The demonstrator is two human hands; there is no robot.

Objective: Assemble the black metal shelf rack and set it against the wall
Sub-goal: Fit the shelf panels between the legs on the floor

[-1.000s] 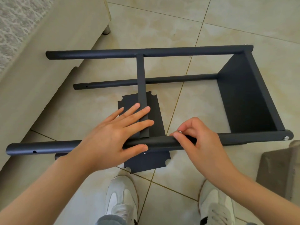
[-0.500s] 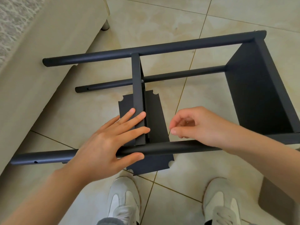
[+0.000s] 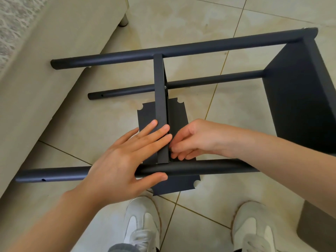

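Observation:
The black metal rack lies on its side on the tiled floor, its near pole (image 3: 209,169) running across in front of me. A middle shelf (image 3: 160,99) stands on edge between the poles, and an end shelf (image 3: 300,99) closes the right side. A loose black shelf panel (image 3: 145,113) lies flat underneath. My left hand (image 3: 123,164) lies flat with straight fingers on the middle shelf's edge, its thumb under the near pole. My right hand (image 3: 198,139) reaches in from the right, fingertips pinched together at the corner where shelf meets pole; the small nut they hold is hidden.
A beige sofa (image 3: 54,51) with a short leg (image 3: 123,20) borders the rack on the left. My white shoes (image 3: 143,220) (image 3: 252,228) stand just behind the near pole. A grey block (image 3: 318,226) sits at the lower right. Open tiles lie beyond the far pole.
My right hand lifted from the top of the near pole with a small silver nut and moved left to the shelf corner. The left hand stayed put. The view shifted.

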